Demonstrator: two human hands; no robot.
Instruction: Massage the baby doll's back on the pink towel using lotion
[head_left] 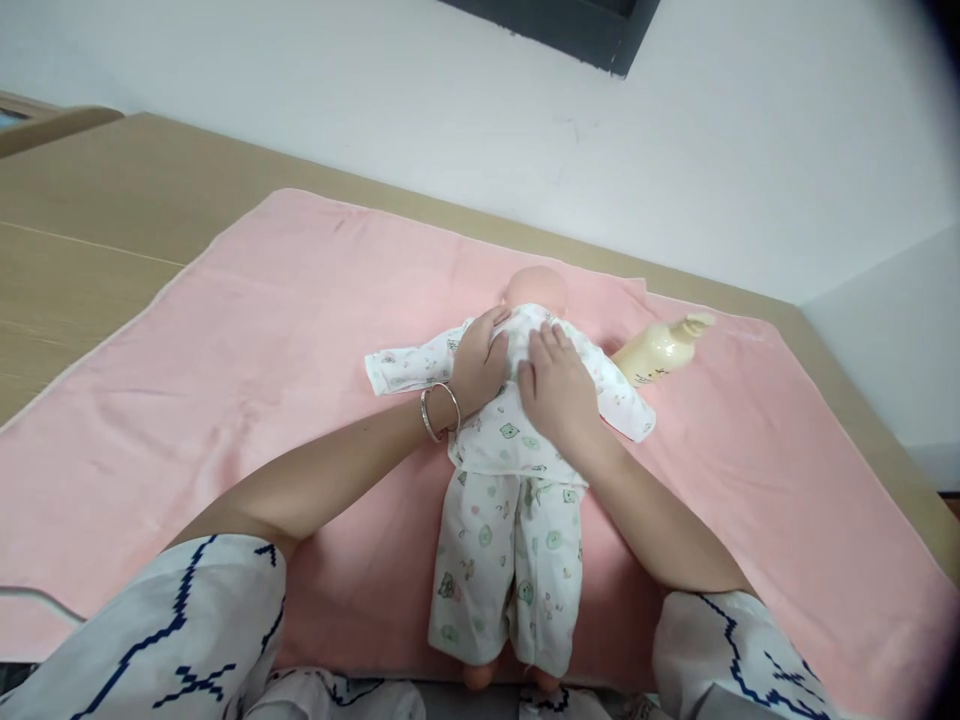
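A baby doll in a white printed pajama top and matching pants lies stretched out on a pink mat, its head away from me and its feet at the near edge. Its face does not show. My left hand rests flat on the left side of the upper part of the top, a silver bangle at the wrist. Beside it, my right hand lies flat on the right side with the fingers stretched out. Neither hand grips anything.
The pink mat covers much of a wooden table. A pale yellow pump bottle lies by the doll's right-hand sleeve. Behind the table stands a white wall with a dark frame. A white cable crosses the left edge.
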